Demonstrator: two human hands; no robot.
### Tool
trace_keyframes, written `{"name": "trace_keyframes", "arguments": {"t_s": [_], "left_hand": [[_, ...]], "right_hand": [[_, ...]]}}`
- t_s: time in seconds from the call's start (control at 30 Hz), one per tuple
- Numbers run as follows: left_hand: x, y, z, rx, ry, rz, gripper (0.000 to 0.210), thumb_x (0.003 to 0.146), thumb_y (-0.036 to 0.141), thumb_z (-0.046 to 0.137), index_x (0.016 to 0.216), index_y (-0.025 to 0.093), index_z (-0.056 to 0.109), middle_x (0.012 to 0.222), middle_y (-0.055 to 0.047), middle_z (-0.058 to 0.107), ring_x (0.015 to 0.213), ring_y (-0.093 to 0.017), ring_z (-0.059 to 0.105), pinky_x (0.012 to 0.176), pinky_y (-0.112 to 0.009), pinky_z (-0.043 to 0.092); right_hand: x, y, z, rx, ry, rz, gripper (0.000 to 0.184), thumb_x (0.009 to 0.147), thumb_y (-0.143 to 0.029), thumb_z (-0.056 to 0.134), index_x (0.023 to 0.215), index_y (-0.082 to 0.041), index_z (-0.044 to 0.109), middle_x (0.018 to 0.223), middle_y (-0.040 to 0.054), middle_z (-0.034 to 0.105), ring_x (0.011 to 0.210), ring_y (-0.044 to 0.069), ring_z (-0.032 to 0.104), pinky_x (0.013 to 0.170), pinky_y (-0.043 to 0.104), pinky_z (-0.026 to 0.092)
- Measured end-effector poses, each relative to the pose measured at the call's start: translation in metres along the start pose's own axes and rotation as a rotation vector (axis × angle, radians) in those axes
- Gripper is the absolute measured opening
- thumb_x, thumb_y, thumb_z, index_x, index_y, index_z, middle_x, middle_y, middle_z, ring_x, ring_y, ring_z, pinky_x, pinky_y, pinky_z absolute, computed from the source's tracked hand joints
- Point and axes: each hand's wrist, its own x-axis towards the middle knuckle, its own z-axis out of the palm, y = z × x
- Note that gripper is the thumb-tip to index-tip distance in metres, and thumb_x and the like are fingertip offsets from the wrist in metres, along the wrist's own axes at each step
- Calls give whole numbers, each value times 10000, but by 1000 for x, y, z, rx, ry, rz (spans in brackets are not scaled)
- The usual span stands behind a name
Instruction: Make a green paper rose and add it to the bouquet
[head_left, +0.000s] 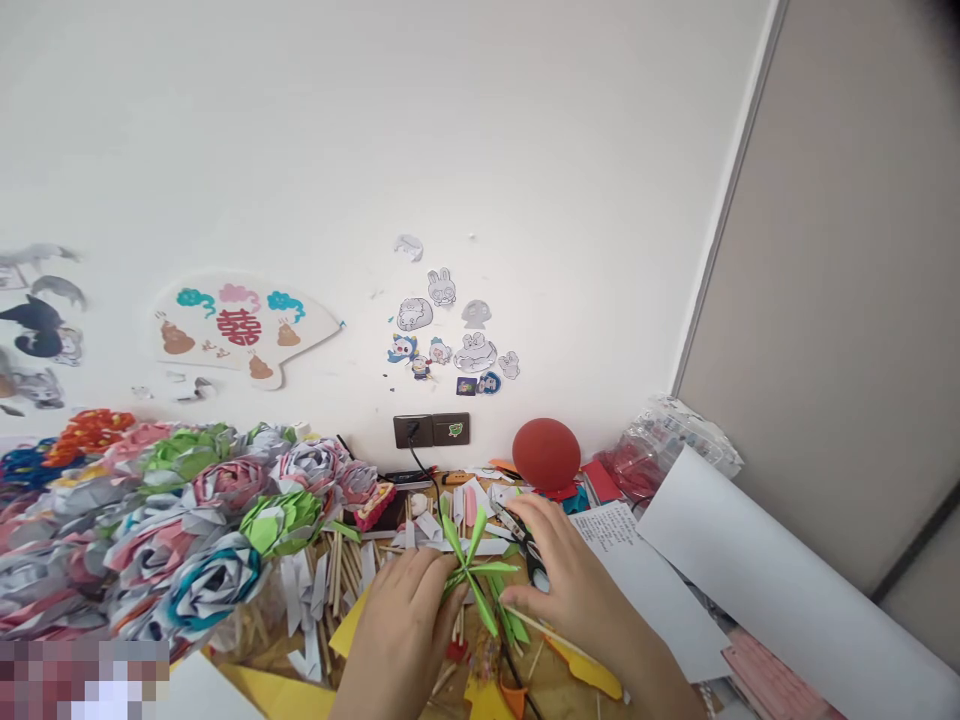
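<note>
Green folded paper strips (487, 605) spread like petals from one centre. My left hand (397, 620) is closed on their left side, thumb and fingers pinching near the middle. To their right, my right hand (574, 585) is open, its thumb and fingers apart around the outer petal tips. Whether it touches a petal I cannot tell. Beside its fingers lies a dark-handled tool, maybe scissors (535, 568), partly hidden. A thin wooden stick (555, 638) passes below the right thumb.
Many folded paper flowers (217, 585) crowd the left side. Wooden sticks (341, 575) and paper scraps (304, 600) litter the table. A red balloon (547, 454) sits near the wall. White sheets (780, 570) cover the right. A black cable (431, 480) runs from the wall socket (415, 431).
</note>
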Motion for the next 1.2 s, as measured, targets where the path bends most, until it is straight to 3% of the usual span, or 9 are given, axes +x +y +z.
{"name": "trace_keyframes", "arguments": {"t_s": [0.07,0.13,0.23,0.47,0.63,0.8,0.9,1.03,1.2], "left_hand": [[-2,0,1,11,43,-28,129,871,242,433,929,182,532,802,-74,646,711,-217,608,627,-325,475],[-4,-1,2,13,77,-42,174,869,290,444,962,174,535,833,-91,649,752,-225,622,651,-328,493],[-6,-1,4,2,114,-55,244,868,346,452,984,154,550,865,-117,655,802,-240,634,676,-341,517],[-7,5,4,-307,-60,-218,234,887,260,427,1033,201,599,976,-91,679,922,-200,638,771,-309,539],[-3,5,5,-483,-9,-466,259,857,373,463,871,197,653,901,-77,722,852,-216,675,718,-308,560],[-5,1,6,-494,35,-667,281,773,450,554,817,192,657,824,-55,736,782,-232,689,674,-312,564],[-5,2,5,-469,85,-627,255,759,427,585,837,193,651,813,-50,728,744,-217,684,654,-297,561],[-2,2,4,-410,141,-376,137,789,310,577,840,201,641,804,-54,712,747,-200,669,663,-290,547],[-4,0,7,-315,127,-207,126,780,232,608,903,213,630,835,-51,699,778,-195,653,705,-302,527]], "right_hand": [[-1,-1,-2,68,-21,67,603,775,-346,651,1299,-227,378,1235,89,520,1103,252,479,876,351,404],[-2,-3,-2,155,-108,61,447,793,-333,631,1207,-255,480,1040,40,626,929,218,568,775,304,438],[-2,-8,1,265,-185,63,248,794,-310,626,1031,-249,587,839,-2,666,760,187,598,689,266,436],[4,-10,7,512,-48,206,120,861,-277,497,891,-195,579,819,16,645,768,175,597,656,250,428],[4,-11,10,541,-52,215,134,862,-277,482,835,-183,573,742,1,601,691,151,556,601,232,403],[3,-9,18,423,-101,173,103,835,-231,506,819,-184,597,761,2,617,707,150,548,624,231,404],[3,-8,21,360,-105,165,119,809,-210,532,877,-189,627,792,15,641,727,166,563,645,246,420],[2,-9,22,353,2,160,260,803,-239,555,1059,-230,601,1047,53,624,948,213,563,798,301,436],[2,-15,22,356,84,-32,268,813,-218,561,1080,-241,573,1100,51,592,1048,210,522,894,320,405]]}}
